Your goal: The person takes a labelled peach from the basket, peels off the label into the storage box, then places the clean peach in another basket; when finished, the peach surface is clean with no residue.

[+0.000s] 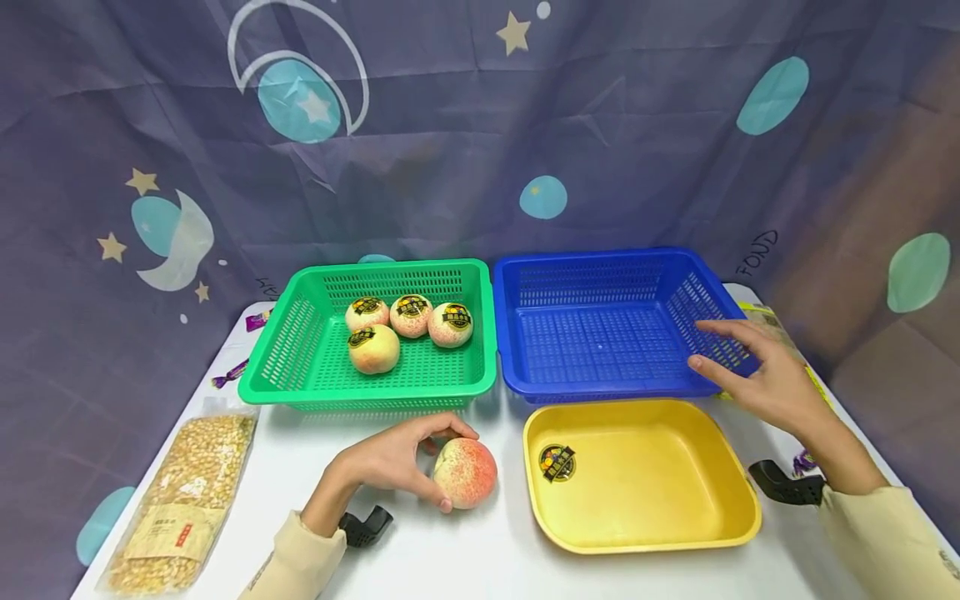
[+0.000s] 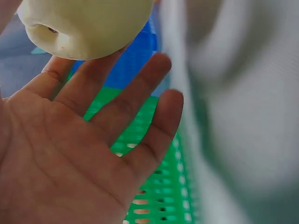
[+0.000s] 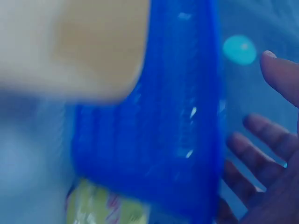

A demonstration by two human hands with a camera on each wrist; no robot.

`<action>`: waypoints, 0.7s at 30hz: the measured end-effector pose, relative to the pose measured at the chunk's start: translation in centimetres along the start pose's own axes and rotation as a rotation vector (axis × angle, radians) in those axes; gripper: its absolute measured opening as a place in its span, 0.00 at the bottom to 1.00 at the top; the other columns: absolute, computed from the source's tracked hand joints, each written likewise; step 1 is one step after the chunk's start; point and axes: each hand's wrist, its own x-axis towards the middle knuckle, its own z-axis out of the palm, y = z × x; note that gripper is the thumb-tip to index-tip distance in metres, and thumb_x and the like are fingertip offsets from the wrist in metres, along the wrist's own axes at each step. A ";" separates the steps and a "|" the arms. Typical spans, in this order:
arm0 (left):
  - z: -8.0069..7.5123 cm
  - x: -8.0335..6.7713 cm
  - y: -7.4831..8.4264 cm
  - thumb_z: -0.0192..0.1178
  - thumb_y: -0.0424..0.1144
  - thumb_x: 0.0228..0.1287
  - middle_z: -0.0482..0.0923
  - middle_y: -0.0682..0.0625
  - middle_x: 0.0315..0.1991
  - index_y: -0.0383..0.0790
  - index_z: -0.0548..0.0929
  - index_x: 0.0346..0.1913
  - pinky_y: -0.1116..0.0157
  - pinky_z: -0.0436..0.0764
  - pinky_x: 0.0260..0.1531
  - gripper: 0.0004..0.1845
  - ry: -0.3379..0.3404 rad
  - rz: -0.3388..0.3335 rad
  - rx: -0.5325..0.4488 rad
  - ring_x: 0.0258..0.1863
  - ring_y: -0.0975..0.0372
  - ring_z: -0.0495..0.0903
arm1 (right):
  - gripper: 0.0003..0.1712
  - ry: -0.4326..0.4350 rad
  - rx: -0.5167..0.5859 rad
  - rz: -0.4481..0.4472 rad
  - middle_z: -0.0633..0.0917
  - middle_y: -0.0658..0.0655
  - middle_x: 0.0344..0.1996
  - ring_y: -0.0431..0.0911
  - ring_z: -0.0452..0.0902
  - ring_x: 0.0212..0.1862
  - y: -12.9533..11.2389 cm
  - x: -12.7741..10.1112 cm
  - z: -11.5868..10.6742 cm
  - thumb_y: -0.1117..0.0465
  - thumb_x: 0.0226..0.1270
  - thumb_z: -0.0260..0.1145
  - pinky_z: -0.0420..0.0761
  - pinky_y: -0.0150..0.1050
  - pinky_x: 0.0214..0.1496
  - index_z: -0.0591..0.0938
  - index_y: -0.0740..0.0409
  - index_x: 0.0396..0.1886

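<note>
1. The left hand (image 1: 393, 461) rests on the white table (image 1: 480, 567) with its fingers and thumb curled round the round pink-and-cream peach (image 1: 465, 472). The fruit sits just to the right of that palm, touching it, in front of the green slotted plastic basket (image 1: 300, 350).
2. In the left wrist view the fingers (image 2: 140, 107) look fairly straight and spread, with the pale underside of the peach (image 2: 84, 23) at their tips. How firmly they press I cannot tell.
3. The right hand (image 1: 757, 375) holds nothing. Its fingers are relaxed and apart, hovering at the right wall of the empty blue slotted plastic basket (image 1: 607, 333); whether they touch that wall is unclear.
4. The two hands are well apart. The peach lies far to the left of the right hand, so the left hand is plainly the nearer.
5. The peach is nearly round, with no long axis to speak of.
6. The yellow shallow plastic tray (image 1: 637, 475) lies just right of the peach, between the hands. Four more labelled peaches (image 1: 408, 321) sit in the green basket.
</note>
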 end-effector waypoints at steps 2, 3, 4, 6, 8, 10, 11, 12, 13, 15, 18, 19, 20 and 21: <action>-0.1 -0.1 0.5 0.84 0.43 0.39 0.81 0.63 0.56 0.62 0.77 0.60 0.61 0.78 0.57 0.41 -0.004 0.021 0.003 0.57 0.66 0.78 | 0.34 0.012 -0.051 0.034 0.78 0.69 0.64 0.64 0.64 0.65 1.1 0.0 -0.2 0.54 0.63 0.75 0.55 0.61 0.64 0.78 0.59 0.67; -0.1 -0.2 0.8 0.85 0.44 0.39 0.81 0.63 0.56 0.62 0.77 0.60 0.61 0.78 0.57 0.41 -0.005 0.032 0.005 0.56 0.66 0.78 | 0.37 0.009 -0.071 0.048 0.75 0.73 0.66 0.69 0.60 0.66 1.6 0.0 -0.3 0.53 0.63 0.74 0.52 0.67 0.60 0.75 0.61 0.69; -0.1 -0.2 1.1 0.85 0.44 0.39 0.81 0.62 0.56 0.62 0.77 0.61 0.61 0.79 0.56 0.41 -0.005 0.046 0.006 0.56 0.65 0.78 | 0.40 0.005 -0.086 0.058 0.73 0.75 0.68 0.72 0.58 0.66 2.1 -0.1 -0.4 0.52 0.63 0.74 0.50 0.70 0.54 0.73 0.62 0.71; -0.1 -0.3 1.7 0.85 0.45 0.39 0.81 0.62 0.57 0.61 0.76 0.61 0.61 0.79 0.56 0.42 0.000 0.074 0.009 0.56 0.65 0.78 | 0.44 -0.007 -0.120 0.094 0.68 0.75 0.71 0.74 0.55 0.67 3.0 -0.3 -0.5 0.49 0.64 0.72 0.49 0.66 0.50 0.68 0.63 0.75; -0.2 -0.3 2.2 0.85 0.46 0.40 0.80 0.62 0.56 0.61 0.76 0.62 0.62 0.79 0.57 0.42 0.014 0.103 0.009 0.56 0.65 0.78 | 0.47 -0.025 -0.130 0.121 0.64 0.75 0.74 0.76 0.52 0.69 3.8 -0.6 -0.6 0.48 0.66 0.69 0.48 0.67 0.50 0.62 0.63 0.78; -0.2 -0.3 2.8 0.84 0.46 0.41 0.80 0.61 0.56 0.61 0.75 0.63 0.62 0.80 0.57 0.42 0.035 0.130 0.002 0.57 0.65 0.78 | 0.50 -0.046 -0.137 0.140 0.60 0.75 0.76 0.78 0.49 0.70 4.4 -0.9 -0.5 0.47 0.68 0.66 0.48 0.70 0.51 0.57 0.63 0.80; -0.3 -0.3 3.0 0.84 0.46 0.42 0.80 0.61 0.57 0.61 0.75 0.64 0.62 0.80 0.58 0.42 0.046 0.142 -0.004 0.57 0.65 0.79 | 0.50 -0.055 -0.141 0.146 0.58 0.76 0.77 0.79 0.48 0.70 4.6 -1.0 -0.5 0.46 0.69 0.65 0.48 0.71 0.52 0.54 0.63 0.81; -0.4 -0.3 3.3 0.84 0.45 0.42 0.80 0.61 0.57 0.61 0.75 0.64 0.62 0.80 0.58 0.43 0.058 0.156 -0.011 0.57 0.64 0.79 | 0.51 -0.063 -0.143 0.149 0.56 0.76 0.77 0.80 0.47 0.70 4.8 -1.2 -0.4 0.46 0.69 0.65 0.47 0.73 0.52 0.52 0.64 0.81; -0.6 -0.3 3.6 0.84 0.45 0.43 0.81 0.60 0.57 0.60 0.75 0.65 0.61 0.80 0.58 0.43 0.068 0.172 -0.019 0.56 0.64 0.80 | 0.52 -0.070 -0.142 0.151 0.55 0.76 0.78 0.81 0.46 0.71 5.0 -1.2 -0.3 0.46 0.70 0.64 0.47 0.75 0.53 0.51 0.64 0.82; -0.8 -0.2 4.1 0.83 0.43 0.44 0.81 0.58 0.58 0.57 0.75 0.66 0.61 0.80 0.59 0.43 0.082 0.201 -0.041 0.56 0.62 0.81 | 0.52 -0.079 -0.152 0.155 0.53 0.76 0.78 0.81 0.46 0.71 5.2 -1.4 0.0 0.46 0.71 0.63 0.47 0.76 0.53 0.49 0.63 0.82; -1.3 0.1 4.9 0.81 0.41 0.46 0.81 0.54 0.59 0.51 0.75 0.67 0.60 0.80 0.60 0.42 0.097 0.246 -0.072 0.56 0.61 0.82 | 0.52 -0.082 -0.161 0.149 0.53 0.76 0.78 0.82 0.46 0.70 5.4 -1.4 0.2 0.46 0.71 0.62 0.49 0.76 0.52 0.48 0.64 0.82; -1.6 0.3 5.2 0.81 0.40 0.46 0.81 0.53 0.59 0.50 0.75 0.67 0.59 0.80 0.60 0.42 0.101 0.254 -0.081 0.56 0.60 0.82 | 0.52 -0.083 -0.165 0.147 0.52 0.76 0.78 0.82 0.46 0.71 5.4 -1.4 0.2 0.46 0.71 0.62 0.49 0.75 0.52 0.48 0.64 0.82; -1.8 0.5 5.5 0.81 0.40 0.46 0.81 0.53 0.59 0.49 0.75 0.67 0.59 0.80 0.60 0.42 0.106 0.260 -0.086 0.56 0.60 0.82 | 0.52 -0.083 -0.168 0.143 0.52 0.76 0.78 0.82 0.46 0.70 5.5 -1.4 0.2 0.46 0.71 0.62 0.49 0.75 0.52 0.48 0.64 0.82; -2.0 0.8 5.7 0.81 0.39 0.46 0.81 0.52 0.59 0.48 0.75 0.67 0.59 0.80 0.60 0.41 0.112 0.267 -0.088 0.56 0.60 0.82 | 0.52 -0.082 -0.169 0.140 0.52 0.75 0.79 0.81 0.47 0.71 5.5 -1.5 0.2 0.46 0.71 0.63 0.49 0.74 0.52 0.48 0.64 0.82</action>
